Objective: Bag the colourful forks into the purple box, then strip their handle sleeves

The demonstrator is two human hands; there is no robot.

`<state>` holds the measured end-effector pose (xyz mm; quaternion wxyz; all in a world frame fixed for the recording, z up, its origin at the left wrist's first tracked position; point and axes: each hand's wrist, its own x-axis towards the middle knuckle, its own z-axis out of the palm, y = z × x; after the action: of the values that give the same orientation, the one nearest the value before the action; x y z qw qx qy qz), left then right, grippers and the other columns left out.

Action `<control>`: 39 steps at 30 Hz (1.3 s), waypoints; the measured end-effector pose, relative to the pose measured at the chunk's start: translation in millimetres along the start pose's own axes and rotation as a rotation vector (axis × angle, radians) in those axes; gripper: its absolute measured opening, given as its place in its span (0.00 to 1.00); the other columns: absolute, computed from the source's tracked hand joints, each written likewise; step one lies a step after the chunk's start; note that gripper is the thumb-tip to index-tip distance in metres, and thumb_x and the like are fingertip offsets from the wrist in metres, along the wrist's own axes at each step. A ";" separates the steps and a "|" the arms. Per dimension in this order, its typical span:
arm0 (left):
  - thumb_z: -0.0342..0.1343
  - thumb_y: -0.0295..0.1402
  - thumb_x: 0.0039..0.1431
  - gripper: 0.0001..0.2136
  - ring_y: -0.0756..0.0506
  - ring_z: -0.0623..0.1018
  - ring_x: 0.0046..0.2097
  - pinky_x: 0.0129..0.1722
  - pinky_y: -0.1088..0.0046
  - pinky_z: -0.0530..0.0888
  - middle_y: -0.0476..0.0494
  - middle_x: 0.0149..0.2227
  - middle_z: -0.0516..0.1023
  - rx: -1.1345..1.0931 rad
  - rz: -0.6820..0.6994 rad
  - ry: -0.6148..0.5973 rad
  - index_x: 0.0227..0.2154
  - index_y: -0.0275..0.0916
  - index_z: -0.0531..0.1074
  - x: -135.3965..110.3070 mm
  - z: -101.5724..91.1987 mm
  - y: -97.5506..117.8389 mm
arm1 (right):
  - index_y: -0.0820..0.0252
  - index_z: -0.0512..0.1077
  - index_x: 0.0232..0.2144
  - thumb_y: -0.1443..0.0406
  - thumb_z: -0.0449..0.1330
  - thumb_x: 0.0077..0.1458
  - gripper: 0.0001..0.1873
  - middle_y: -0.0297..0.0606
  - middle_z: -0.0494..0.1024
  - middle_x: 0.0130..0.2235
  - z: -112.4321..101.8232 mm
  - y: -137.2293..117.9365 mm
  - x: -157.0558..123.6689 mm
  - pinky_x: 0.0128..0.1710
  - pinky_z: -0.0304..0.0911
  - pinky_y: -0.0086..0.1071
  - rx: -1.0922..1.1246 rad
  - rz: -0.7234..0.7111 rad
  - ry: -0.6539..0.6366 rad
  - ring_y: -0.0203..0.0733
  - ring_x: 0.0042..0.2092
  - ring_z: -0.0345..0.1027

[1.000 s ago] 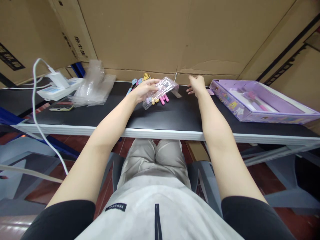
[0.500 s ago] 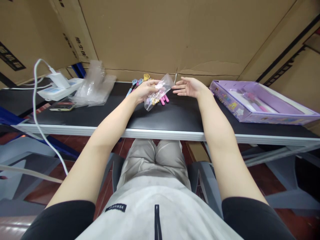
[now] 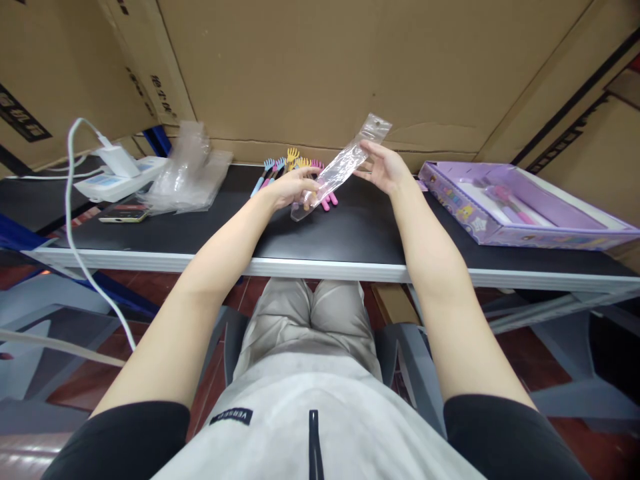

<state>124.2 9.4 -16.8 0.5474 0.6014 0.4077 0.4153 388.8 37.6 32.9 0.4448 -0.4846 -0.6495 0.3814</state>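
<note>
A long clear plastic bag [image 3: 340, 170] stretches at a slant between my two hands above the black table [image 3: 350, 233]. My left hand [image 3: 295, 189] pinches it near its lower left end. Higher up, my right hand [image 3: 384, 167] grips the bag's edge between thumb and fingers, below the end with a hang hole. Behind my left hand lie several small hand-shaped back scratchers [image 3: 293, 157] with blue, yellow and pink heads. Pink handles [image 3: 329, 201] show below the bag. The bag looks flat, with nothing visible inside.
On the left lie a pile of clear bags [image 3: 187, 173], a phone [image 3: 124, 213] and a white power strip [image 3: 123, 183] with a plugged-in charger and cable. To the right sits an open purple box [image 3: 505, 233] holding a packaged item. Cardboard [image 3: 320, 73] walls the back.
The bag was crumpled in my left hand and is now drawn out long. My right hand, open and apart from it before, has closed on its upper part.
</note>
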 end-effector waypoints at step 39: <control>0.75 0.36 0.63 0.26 0.25 0.72 0.76 0.80 0.42 0.63 0.32 0.64 0.81 0.636 0.380 0.260 0.64 0.47 0.83 3.0 1.9 -3.0 | 0.34 0.79 0.65 0.47 0.70 0.65 0.28 0.29 0.69 0.81 31.4 -0.7 -13.7 0.68 0.73 0.62 0.131 -0.035 -0.205 0.57 0.71 0.77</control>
<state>126.9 11.8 -19.7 0.1911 0.7482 0.4634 0.4347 360.8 22.1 20.9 0.4132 -0.4015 -0.6736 0.4630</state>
